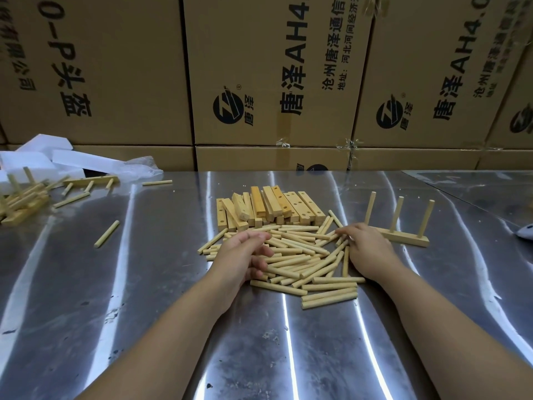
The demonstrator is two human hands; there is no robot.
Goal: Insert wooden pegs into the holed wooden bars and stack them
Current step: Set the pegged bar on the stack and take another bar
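A loose heap of wooden pegs (300,255) is spread on the metal table (144,284), and the two hands are set at its flanks; the left hand (245,252) is laid on the heap's left edge with the palm turned inward, its fingers (264,252) loosely curled and slightly parted above the pegs; the right hand (366,249) is held palm down on the heap's right edge, its fingers (343,232) kept nearly straight and close together, the tips touching the uppermost pegs there. Just behind the heap a pile of holed wooden bars (271,206) is seen; just beside the right hand a bar with three upright pegs (403,239) is stood; finished pieces are stacked (20,203) at the far left, near white foam blocks (43,160); cardboard boxes (115,67) are ranged behind the table.
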